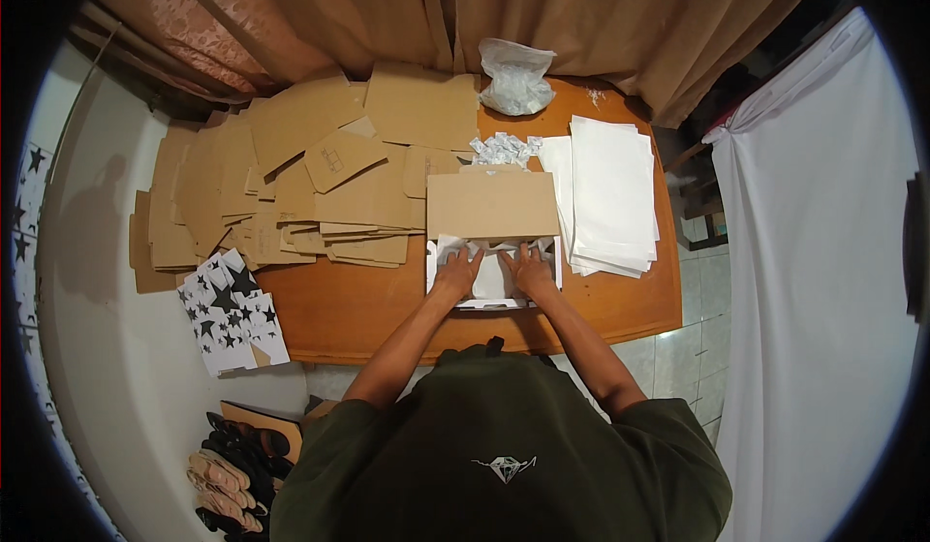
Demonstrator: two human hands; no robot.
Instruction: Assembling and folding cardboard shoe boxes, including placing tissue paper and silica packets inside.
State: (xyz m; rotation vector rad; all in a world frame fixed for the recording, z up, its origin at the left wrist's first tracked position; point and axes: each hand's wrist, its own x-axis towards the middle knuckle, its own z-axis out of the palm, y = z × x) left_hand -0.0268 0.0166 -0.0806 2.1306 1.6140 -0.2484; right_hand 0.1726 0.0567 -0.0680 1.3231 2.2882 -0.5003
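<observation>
An open cardboard box (493, 205) lies at the front of the table, its brown lid folded back away from me and its walls white. White paper (494, 276) lines the inside. My left hand (459, 273) rests on the paper at the box's left side, fingers spread. On the right side my right hand (528, 273) presses on the same paper, its fingers also stretched out. Both hands lie flat and grip nothing. Whether anything sits under the paper is hidden.
Flat brown cardboard pieces (291, 174) pile up left of the box. White paper sheets (612, 193) are stacked at its right. Behind it lie small white packets (504, 150) and a clear plastic bag (516, 77). A star-patterned box (232, 314) and sandals (237, 464) are at left.
</observation>
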